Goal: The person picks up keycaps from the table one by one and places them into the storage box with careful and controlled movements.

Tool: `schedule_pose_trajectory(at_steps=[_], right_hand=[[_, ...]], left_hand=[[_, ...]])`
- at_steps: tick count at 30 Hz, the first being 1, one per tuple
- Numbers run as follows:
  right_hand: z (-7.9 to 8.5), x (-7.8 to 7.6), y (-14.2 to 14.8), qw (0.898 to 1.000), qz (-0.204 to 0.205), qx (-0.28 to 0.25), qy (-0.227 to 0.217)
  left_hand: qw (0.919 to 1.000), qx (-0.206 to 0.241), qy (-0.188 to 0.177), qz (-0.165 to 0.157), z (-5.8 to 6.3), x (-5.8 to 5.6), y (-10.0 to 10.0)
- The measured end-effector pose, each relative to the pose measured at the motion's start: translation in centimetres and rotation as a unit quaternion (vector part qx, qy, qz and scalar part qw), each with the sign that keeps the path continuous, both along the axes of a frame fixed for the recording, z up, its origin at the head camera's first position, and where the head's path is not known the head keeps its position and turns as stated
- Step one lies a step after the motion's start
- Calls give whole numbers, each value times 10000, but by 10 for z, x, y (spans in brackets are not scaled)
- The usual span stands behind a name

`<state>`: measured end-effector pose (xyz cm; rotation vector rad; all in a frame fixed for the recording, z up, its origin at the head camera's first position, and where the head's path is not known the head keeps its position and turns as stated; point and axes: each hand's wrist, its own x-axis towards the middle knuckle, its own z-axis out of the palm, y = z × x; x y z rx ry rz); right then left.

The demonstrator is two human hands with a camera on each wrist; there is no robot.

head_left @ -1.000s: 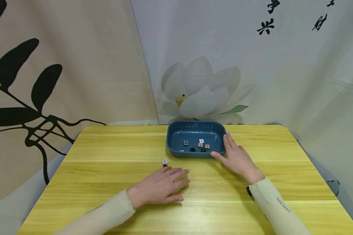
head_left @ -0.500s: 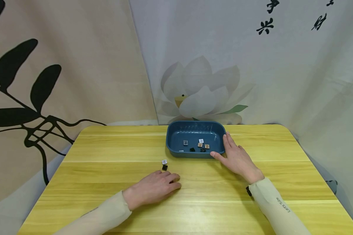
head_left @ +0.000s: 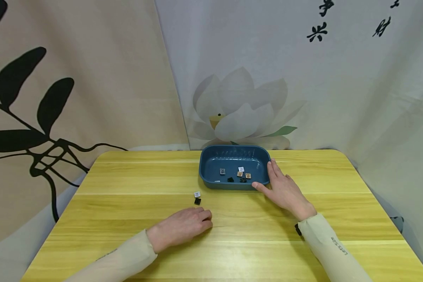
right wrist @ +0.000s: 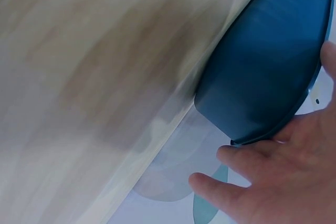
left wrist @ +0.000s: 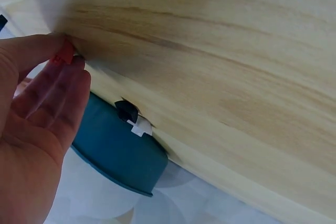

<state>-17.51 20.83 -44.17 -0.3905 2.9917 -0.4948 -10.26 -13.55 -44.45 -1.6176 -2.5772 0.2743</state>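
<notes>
My left hand point(head_left: 183, 227) is low over the table, left of centre, its fingers bent. In the left wrist view its thumb and fingertips pinch a small red plastic piece point(left wrist: 64, 52), hidden in the head view. Just beyond the fingers lie a small black square piece point(head_left: 197, 201) and a white square piece point(head_left: 197, 194), close together. My right hand point(head_left: 287, 194) rests against the right end of a blue rectangular dish point(head_left: 229, 187), with fairly straight fingers along its side and the thumb at the front rim. Several small white, orange, grey and black pieces lie inside the dish.
The dish stands near the far edge of the wooden table point(head_left: 127, 176). Behind that edge hangs a printed cloth point(head_left: 303, 98) with a flower and leaves. Bare wood lies between the hands.
The left hand has drawn back slightly toward the left and front, its fingers going from spread to bent. This uncovers the black piece. The right hand and dish stay put.
</notes>
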Motion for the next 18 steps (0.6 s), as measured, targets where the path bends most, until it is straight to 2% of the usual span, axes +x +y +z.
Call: schedule_pose_trajectory(at_steps=[9, 18], right_hand=[[0, 1, 0, 10000, 7, 10, 10], [0, 0, 0, 10000, 5, -8, -2]], left_hand=[[9999, 111, -4, 27, 6, 0, -2], [9950, 923, 346, -147, 18, -8, -2]])
